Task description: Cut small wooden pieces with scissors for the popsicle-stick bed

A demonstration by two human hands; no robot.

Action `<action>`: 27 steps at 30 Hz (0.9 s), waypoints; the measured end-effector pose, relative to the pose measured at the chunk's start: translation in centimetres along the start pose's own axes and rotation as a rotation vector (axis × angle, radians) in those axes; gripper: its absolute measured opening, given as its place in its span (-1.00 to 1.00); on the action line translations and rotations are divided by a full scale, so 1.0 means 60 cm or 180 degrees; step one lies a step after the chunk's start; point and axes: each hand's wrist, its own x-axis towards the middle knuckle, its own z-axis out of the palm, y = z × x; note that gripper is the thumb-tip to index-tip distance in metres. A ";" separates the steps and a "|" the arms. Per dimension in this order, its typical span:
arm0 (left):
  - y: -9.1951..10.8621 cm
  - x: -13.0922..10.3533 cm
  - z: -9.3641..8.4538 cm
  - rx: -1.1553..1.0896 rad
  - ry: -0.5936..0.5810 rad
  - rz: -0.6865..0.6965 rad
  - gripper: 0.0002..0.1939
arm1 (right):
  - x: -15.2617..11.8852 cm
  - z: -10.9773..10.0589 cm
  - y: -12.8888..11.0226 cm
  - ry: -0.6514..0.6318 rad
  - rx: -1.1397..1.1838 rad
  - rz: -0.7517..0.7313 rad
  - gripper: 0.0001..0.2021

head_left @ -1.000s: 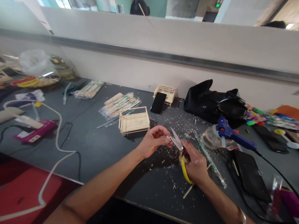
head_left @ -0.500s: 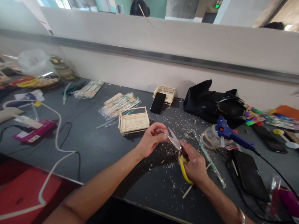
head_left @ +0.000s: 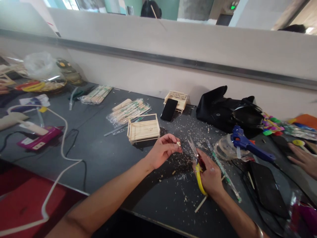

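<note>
Between the thumb and fingers of my left hand (head_left: 165,150) is a small pale wooden piece (head_left: 178,144). My right hand (head_left: 210,172) is closed on yellow-handled scissors (head_left: 199,180), their blades pointing up and left, a short gap away from my left hand. A small wooden frame with a slatted base (head_left: 144,130) stands just behind my left hand, with tiny bits on it. Pale scraps are scattered on the dark table around both hands. A thin stick (head_left: 201,204) lies below the scissors.
Behind are packs of sticks (head_left: 131,110), a phone (head_left: 169,109) leaning on a small wooden bench (head_left: 182,99), and a black bag (head_left: 228,110). At right, a blue glue gun (head_left: 250,144) rests on a plastic tub, near another person's hand (head_left: 303,160). A white cable (head_left: 64,142) crosses the left.
The scissors in my right hand have moved away from my left fingers, to the right. The small piece now shows at my left fingertips. Another person's hand has appeared at the right.
</note>
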 end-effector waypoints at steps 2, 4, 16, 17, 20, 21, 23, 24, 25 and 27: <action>-0.001 0.000 -0.001 -0.0018 0.0000 -0.0016 -0.72 | 0.001 -0.001 0.000 -0.0017 0.0016 0.0021 -0.64; -0.001 0.000 -0.002 -0.0021 -0.0008 -0.0021 -0.72 | 0.000 -0.001 0.001 -0.0026 0.0035 0.0052 -0.63; -0.015 -0.004 -0.002 -0.0078 -0.0141 -0.0028 -0.74 | -0.003 0.004 -0.009 -0.0155 0.0291 -0.0132 -0.57; -0.015 -0.004 -0.002 -0.0081 -0.0130 -0.0055 -0.74 | -0.002 0.003 -0.009 -0.0133 0.0289 -0.0153 -0.57; -0.014 -0.003 -0.003 -0.0117 -0.0046 -0.0094 -0.74 | 0.001 0.000 -0.007 -0.0031 0.0217 -0.0152 -0.61; -0.013 -0.002 -0.004 -0.0140 -0.0007 -0.0081 -0.75 | 0.002 -0.001 -0.006 -0.0009 0.0181 -0.0139 -0.62; -0.010 -0.001 -0.004 -0.0198 0.0051 -0.0041 -0.75 | 0.004 -0.002 -0.004 0.0015 0.0111 -0.0110 -0.64; -0.009 -0.001 -0.004 -0.0222 0.0067 -0.0030 -0.74 | 0.004 -0.002 -0.003 0.0029 0.0084 -0.0097 -0.64; -0.009 -0.001 -0.004 -0.0239 0.0073 -0.0028 -0.74 | 0.004 -0.002 -0.003 0.0039 0.0066 -0.0089 -0.64; -0.008 -0.001 -0.004 -0.0258 0.0073 -0.0034 -0.73 | 0.004 -0.002 -0.004 0.0049 0.0055 -0.0098 -0.64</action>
